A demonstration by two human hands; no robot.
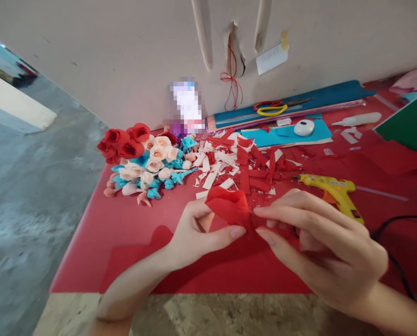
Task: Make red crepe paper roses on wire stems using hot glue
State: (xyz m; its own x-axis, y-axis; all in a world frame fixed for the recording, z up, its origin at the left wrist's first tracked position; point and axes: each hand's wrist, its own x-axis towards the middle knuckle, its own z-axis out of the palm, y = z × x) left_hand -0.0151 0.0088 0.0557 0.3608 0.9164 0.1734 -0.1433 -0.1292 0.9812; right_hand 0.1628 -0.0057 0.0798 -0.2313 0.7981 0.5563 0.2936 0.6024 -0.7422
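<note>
My left hand (198, 233) is closed around a red paper flower (229, 207), its thumb pressed along the front of the petals. The flower's curled rim faces up and its base is hidden by the fingers. Just right of the petals is my right hand (320, 247), its thumb and index fingertip a little apart and nothing visible between them. A heap of red and white paper scraps (243, 161) lies behind the flower. Beyond my right hand a yellow glue gun (334, 191) rests on its side on the red table (89, 252).
Finished red, cream and blue paper flowers (149, 158) are piled at the left. Along the wall lie scissors (271, 108), blue paper (281, 135), a white rounded case (303, 127) and a glue bottle (360, 119). A blurred-out phone (189, 105) leans there. A black cord (397, 224) runs at right.
</note>
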